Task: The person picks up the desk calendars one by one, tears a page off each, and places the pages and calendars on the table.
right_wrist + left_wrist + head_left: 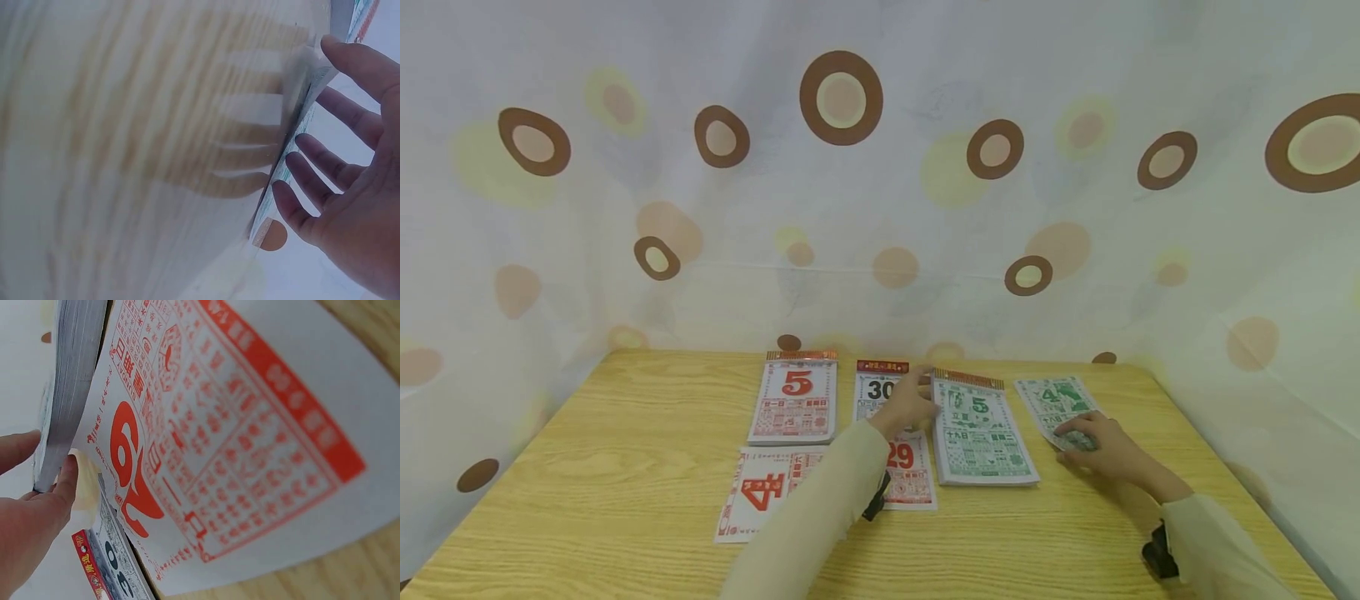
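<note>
In the head view my left hand (906, 404) is at the upper left corner of a tear-off calendar pad (981, 429) with a green 5. The left wrist view shows the thumb on its face and a finger along its thick side (75, 381), gripping that edge. To the right, my right hand (1101, 450) pinches the near edge of a loose calendar sheet (1051, 396) with a green 4. In the right wrist view the sheet (294, 150) bends up from the table, its near corner between thumb and fingers, the other fingers spread against it.
A pad with a red 5 (793, 404) lies at the left, a loose red 4 sheet (767, 492) turned sideways before it. A pad with a black 30 (868, 390) lies partly behind my left hand, a red 29 sheet (913, 475) in front. A patterned cloth (917, 308) hangs behind the wooden table (625, 450).
</note>
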`<state>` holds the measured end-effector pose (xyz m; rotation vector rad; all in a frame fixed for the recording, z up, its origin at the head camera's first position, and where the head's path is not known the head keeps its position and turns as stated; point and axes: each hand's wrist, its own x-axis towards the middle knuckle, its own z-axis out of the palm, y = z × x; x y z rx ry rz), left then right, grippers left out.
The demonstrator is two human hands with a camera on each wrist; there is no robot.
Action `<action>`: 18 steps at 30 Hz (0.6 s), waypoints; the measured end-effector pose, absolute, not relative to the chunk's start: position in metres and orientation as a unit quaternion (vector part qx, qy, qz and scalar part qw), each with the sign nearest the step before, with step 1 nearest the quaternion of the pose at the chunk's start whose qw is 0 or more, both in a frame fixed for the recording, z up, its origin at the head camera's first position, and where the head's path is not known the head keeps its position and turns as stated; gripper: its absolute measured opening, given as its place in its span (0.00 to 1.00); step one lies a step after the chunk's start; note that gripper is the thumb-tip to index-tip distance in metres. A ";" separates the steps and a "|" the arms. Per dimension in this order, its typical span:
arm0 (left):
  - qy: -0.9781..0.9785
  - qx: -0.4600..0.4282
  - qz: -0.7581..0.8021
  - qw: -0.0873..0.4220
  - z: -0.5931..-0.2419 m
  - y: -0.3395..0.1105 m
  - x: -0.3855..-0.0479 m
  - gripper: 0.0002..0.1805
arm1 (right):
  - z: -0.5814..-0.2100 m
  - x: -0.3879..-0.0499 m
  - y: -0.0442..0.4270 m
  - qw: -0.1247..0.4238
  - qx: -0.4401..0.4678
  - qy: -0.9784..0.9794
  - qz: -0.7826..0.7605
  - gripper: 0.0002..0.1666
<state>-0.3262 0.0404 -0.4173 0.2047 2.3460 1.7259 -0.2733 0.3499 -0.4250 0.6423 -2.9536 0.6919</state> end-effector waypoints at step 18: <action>0.794 0.104 0.581 0.142 -0.410 0.033 -0.322 0.42 | -0.421 -0.275 0.350 -0.001 0.194 -0.959 0.208 0.25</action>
